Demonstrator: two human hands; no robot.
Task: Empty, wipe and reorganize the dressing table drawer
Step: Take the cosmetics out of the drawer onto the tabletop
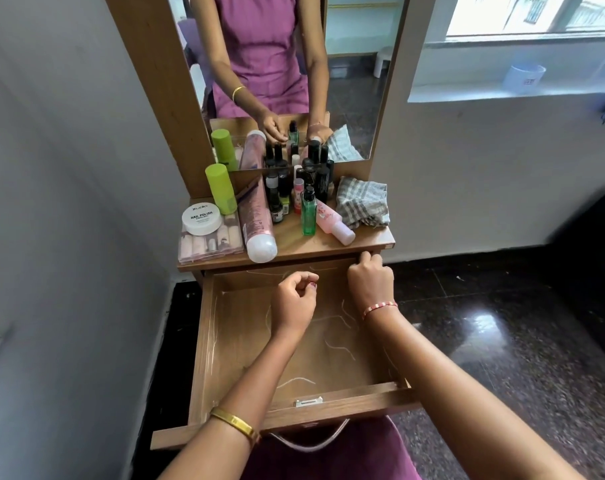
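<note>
Drawer [225, 348]: brown wood-grain laminate, matt, pale scratch marks across the bottom; small metal lock plate [308, 401] on the front panel, shiny. Desk [370, 239]: same wood-look finish, smooth, slight sheen. Mirror [349, 64]: glass, reflective, wood-look frame. Checked cloth [361, 201]: woven fabric, crumpled, matt. White jar [201, 218]: smooth plastic. Green can [220, 189]: matt plastic cap. Green bottle [308, 216]: clear glossy plastic. Pink tube [257, 223]: glossy. Floor [502, 341]: dark polished stone, speckled, high gloss. Bangle [235, 423] near left hand: gold metal, shiny. Wall [69, 168]: matt paint.
</note>
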